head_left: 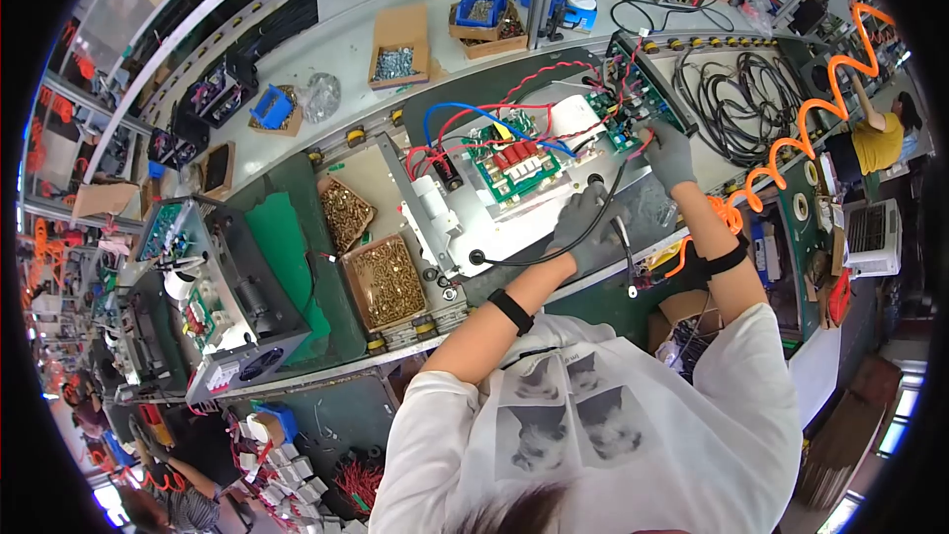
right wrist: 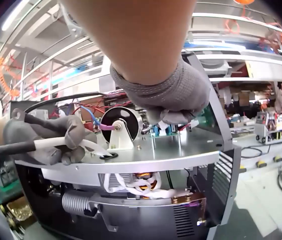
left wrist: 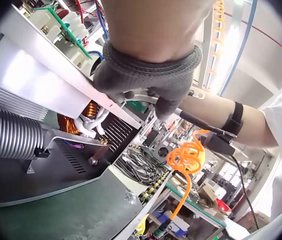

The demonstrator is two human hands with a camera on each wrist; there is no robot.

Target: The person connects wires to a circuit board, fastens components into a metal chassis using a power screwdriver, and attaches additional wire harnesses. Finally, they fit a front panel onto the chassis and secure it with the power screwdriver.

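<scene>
My gloved left hand (head_left: 593,227) grips a white-sleeved cable (right wrist: 51,143) above the chassis edge. Past the fingers, this cable runs down toward a grommet (right wrist: 109,156) in the metal plate. A black cable (head_left: 539,261) loops from another grommet to my gloved right hand (head_left: 674,158). That hand's fingers curl around the cable's reddish end (head_left: 643,144), close to the circuit board at the upright panel. The open chassis (head_left: 514,237) carries a green board (head_left: 514,170) with red components. A metal ring lug (right wrist: 18,114) shows near the left hand.
Boxes of brass fasteners (head_left: 386,282) stand left of the chassis. Another chassis (head_left: 222,307) sits farther left. Coiled black cables (head_left: 736,104) lie to the right, and an orange air hose (head_left: 791,148) hangs nearby. Screw boxes (head_left: 397,61) rest on the back bench.
</scene>
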